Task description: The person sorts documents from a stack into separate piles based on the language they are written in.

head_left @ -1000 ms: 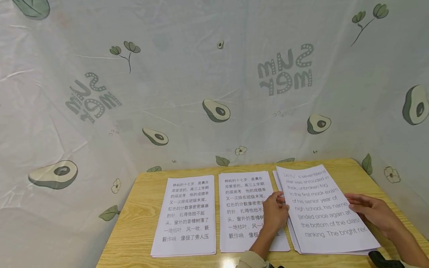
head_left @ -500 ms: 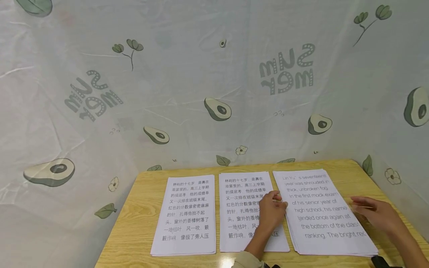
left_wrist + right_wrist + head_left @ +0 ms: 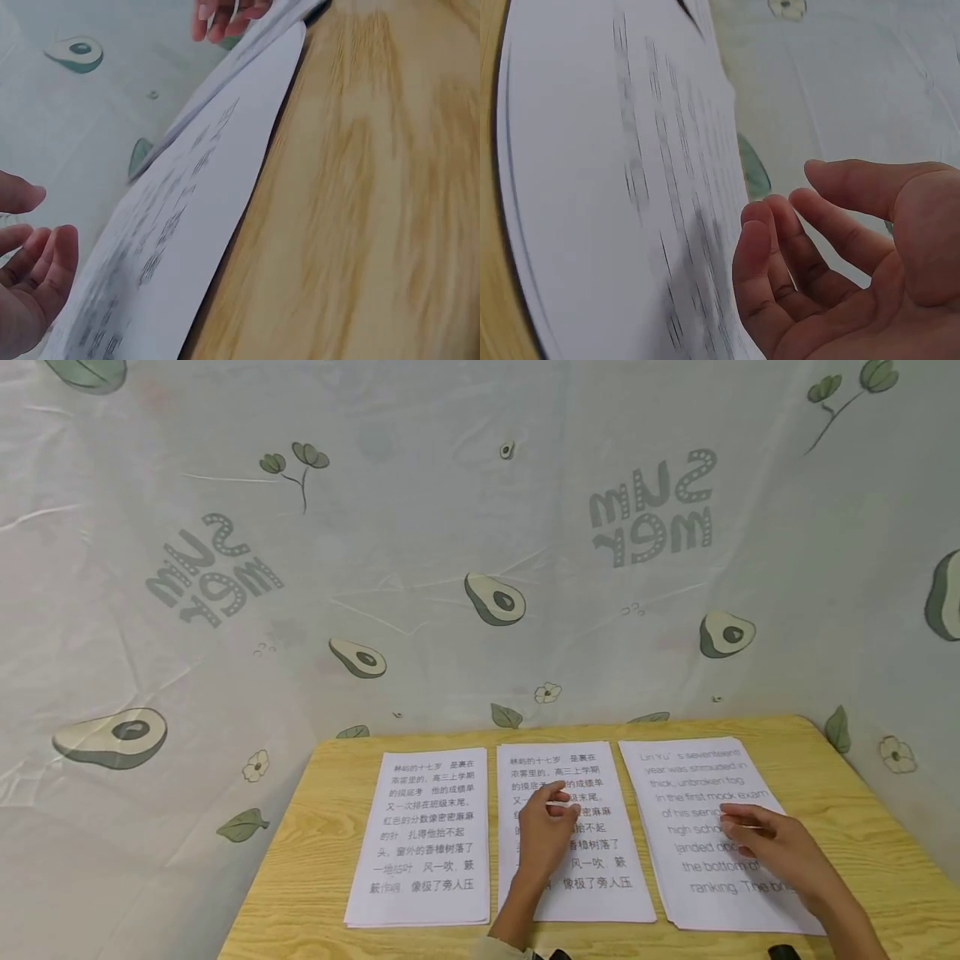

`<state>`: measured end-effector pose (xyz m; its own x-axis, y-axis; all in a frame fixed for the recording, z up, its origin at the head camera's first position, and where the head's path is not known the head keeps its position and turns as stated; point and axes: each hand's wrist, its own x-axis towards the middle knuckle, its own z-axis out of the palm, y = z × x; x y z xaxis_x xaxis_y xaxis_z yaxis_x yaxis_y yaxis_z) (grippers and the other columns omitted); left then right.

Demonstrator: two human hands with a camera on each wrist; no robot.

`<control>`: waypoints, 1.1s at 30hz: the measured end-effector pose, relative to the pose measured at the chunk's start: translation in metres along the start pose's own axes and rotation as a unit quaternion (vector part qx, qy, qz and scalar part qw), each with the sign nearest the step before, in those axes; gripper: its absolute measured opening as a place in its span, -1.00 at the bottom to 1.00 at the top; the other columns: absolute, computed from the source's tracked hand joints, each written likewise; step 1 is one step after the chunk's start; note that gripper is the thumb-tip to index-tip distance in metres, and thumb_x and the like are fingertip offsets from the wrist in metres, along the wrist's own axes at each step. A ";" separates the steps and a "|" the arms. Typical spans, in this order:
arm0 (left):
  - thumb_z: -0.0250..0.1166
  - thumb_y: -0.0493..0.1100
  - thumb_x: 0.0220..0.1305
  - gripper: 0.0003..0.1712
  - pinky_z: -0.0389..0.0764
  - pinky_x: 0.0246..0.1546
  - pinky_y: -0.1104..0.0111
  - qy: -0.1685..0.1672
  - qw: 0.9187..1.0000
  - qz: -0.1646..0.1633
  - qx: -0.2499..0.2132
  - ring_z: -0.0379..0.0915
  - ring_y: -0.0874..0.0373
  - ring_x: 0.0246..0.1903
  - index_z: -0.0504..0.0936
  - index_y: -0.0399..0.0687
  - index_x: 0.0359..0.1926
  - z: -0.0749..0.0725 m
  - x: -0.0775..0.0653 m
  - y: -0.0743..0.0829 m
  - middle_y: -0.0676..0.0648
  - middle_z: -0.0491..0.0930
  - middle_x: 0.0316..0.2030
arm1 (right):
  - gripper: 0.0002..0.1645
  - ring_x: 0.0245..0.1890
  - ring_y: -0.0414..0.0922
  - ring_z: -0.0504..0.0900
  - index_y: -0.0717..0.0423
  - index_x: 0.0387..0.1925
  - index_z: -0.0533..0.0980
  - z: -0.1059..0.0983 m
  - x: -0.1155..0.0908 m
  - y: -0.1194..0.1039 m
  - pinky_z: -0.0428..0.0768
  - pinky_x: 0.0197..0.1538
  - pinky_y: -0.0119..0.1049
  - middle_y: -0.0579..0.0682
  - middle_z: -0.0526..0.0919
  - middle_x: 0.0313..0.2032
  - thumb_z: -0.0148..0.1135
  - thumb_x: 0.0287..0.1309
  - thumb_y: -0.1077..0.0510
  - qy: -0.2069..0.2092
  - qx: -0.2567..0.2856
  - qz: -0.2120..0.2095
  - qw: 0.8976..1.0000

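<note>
Three stacks of printed white paper lie side by side in the head view. Above the middle stack [image 3: 592,902], with Chinese text, hovers my left hand [image 3: 546,835], its fingers loosely bent and holding nothing. My right hand [image 3: 780,852] is over the right stack [image 3: 697,893], printed in English, and covers part of its lines. The right wrist view shows that hand's fingers [image 3: 754,255] relaxed, thumb apart, nothing between them. In the left wrist view the left hand [image 3: 37,277] also has a gap between thumb and fingers. Chinese text also covers the left stack [image 3: 420,860].
A wood-grain table [image 3: 300,843] carries the stacks, which lie near its front edge. Behind and beside it hangs a pale curtain [image 3: 420,527] printed with avocados and leaves. Narrow gaps separate the stacks.
The right stack's top sheets have settled flat and more even. Both hands have let go of its sides; the left moved left over the middle stack, the right moved left over the English pages.
</note>
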<state>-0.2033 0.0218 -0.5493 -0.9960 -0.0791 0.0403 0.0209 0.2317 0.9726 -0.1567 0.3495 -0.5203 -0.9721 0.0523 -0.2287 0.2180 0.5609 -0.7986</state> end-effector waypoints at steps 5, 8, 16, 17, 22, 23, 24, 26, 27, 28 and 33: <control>0.49 -0.24 0.31 -0.51 0.62 -0.26 0.53 0.013 1.000 0.016 0.023 0.59 0.37 -0.24 0.70 -0.19 0.25 -0.028 0.004 -0.005 0.01 0.74 -0.11 | -0.28 -0.14 -0.40 0.66 0.39 0.47 0.41 0.034 0.006 -0.022 0.74 -0.08 -0.41 0.28 0.66 0.24 0.22 0.58 -0.07 -0.015 0.037 -0.019 0.999; 0.48 -0.23 0.32 -0.50 0.64 -0.25 0.53 0.012 0.999 0.018 0.029 0.61 0.34 -0.22 0.69 -0.21 0.26 -0.042 0.007 -0.008 -0.04 0.74 -0.08 | -0.32 -0.13 -0.35 0.68 0.36 0.45 0.44 0.049 0.009 -0.032 0.73 -0.08 -0.41 0.29 0.68 0.25 0.25 0.56 -0.01 -0.015 0.044 -0.024 0.999; 0.47 -0.17 0.36 -0.51 0.66 -0.17 0.49 0.000 0.997 0.016 0.076 0.63 0.29 -0.21 0.69 -0.19 0.27 -0.081 0.013 -0.017 -0.04 0.74 -0.07 | -0.37 -0.03 -0.23 0.71 0.41 0.44 0.43 0.079 0.018 -0.053 0.74 -0.09 -0.39 0.33 0.66 0.27 0.23 0.56 0.07 -0.040 0.056 -0.023 0.997; 0.47 -0.16 0.36 -0.51 0.65 -0.17 0.48 0.000 0.996 0.017 0.086 0.62 0.28 -0.21 0.69 -0.19 0.26 -0.085 0.013 -0.018 -0.03 0.74 -0.07 | -0.37 -0.04 -0.21 0.72 0.42 0.43 0.44 0.082 0.019 -0.055 0.73 -0.11 -0.39 0.33 0.67 0.26 0.23 0.56 0.08 -0.040 0.051 -0.026 0.998; 0.48 -0.12 0.36 -0.49 0.60 -0.17 0.46 0.000 0.993 -0.006 0.120 0.58 0.23 -0.18 0.69 -0.18 0.27 -0.104 0.008 -0.027 -0.03 0.72 -0.05 | -0.38 -0.11 -0.17 0.70 0.43 0.39 0.48 0.098 0.020 -0.062 0.68 -0.21 -0.38 0.29 0.72 0.17 0.26 0.53 0.08 -0.030 0.007 -0.037 0.999; 0.48 -0.11 0.36 -0.48 0.60 -0.18 0.46 -0.001 0.992 -0.009 0.125 0.58 0.22 -0.17 0.69 -0.19 0.27 -0.106 0.006 -0.029 -0.04 0.72 -0.05 | -0.38 -0.13 -0.16 0.70 0.42 0.38 0.49 0.100 0.020 -0.062 0.67 -0.22 -0.38 0.27 0.73 0.15 0.27 0.52 0.07 -0.028 0.001 -0.035 0.999; 0.48 -0.11 0.36 -0.48 0.60 -0.18 0.47 -0.004 0.992 -0.014 0.128 0.57 0.21 -0.17 0.69 -0.20 0.27 -0.108 0.004 -0.031 -0.04 0.71 -0.04 | -0.38 -0.14 -0.17 0.70 0.41 0.38 0.50 0.102 0.020 -0.063 0.66 -0.23 -0.37 0.25 0.74 0.12 0.28 0.51 0.06 -0.026 -0.003 -0.033 0.999; 0.48 -0.10 0.36 -0.49 0.59 -0.19 0.48 -0.007 0.990 -0.016 0.141 0.55 0.23 -0.18 0.69 -0.19 0.27 -0.110 0.004 -0.034 -0.02 0.70 -0.06 | -0.38 -0.18 -0.16 0.72 0.43 0.36 0.51 0.104 0.019 -0.064 0.65 -0.25 -0.36 0.25 0.75 0.08 0.30 0.49 0.07 -0.023 -0.007 -0.033 0.999; 0.48 -0.10 0.36 -0.49 0.58 -0.20 0.48 -0.009 0.989 -0.014 0.145 0.55 0.23 -0.19 0.69 -0.20 0.26 -0.110 0.005 -0.034 -0.02 0.70 -0.07 | -0.39 -0.21 -0.16 0.72 0.44 0.35 0.51 0.103 0.018 -0.064 0.64 -0.25 -0.36 0.24 0.75 0.05 0.30 0.49 0.08 -0.020 -0.010 -0.036 0.999; 0.47 -0.10 0.36 -0.49 0.58 -0.20 0.48 -0.012 0.988 -0.010 0.150 0.54 0.23 -0.20 0.69 -0.21 0.26 -0.110 0.006 -0.034 -0.02 0.70 -0.07 | -0.39 -0.23 -0.15 0.73 0.45 0.34 0.52 0.103 0.018 -0.064 0.63 -0.26 -0.36 0.24 0.76 0.04 0.30 0.48 0.09 -0.017 -0.012 -0.039 0.999; 0.46 -0.11 0.38 -0.48 0.54 -0.26 0.48 -0.023 0.985 0.010 0.172 0.48 0.24 -0.27 0.68 -0.27 0.27 -0.110 0.017 -0.031 -0.03 0.67 -0.14 | -0.40 -0.31 -0.15 0.71 0.46 0.33 0.52 0.102 0.023 -0.065 0.59 -0.27 -0.37 0.22 0.77 -0.03 0.31 0.47 0.11 -0.006 -0.024 -0.059 0.998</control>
<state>-0.2112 -0.0929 -0.5535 -0.9987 -0.0287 0.0409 0.0185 0.5486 0.8359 -0.1848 0.2301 -0.5301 -0.9895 -0.0263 -0.1423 0.0981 0.6007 -0.7934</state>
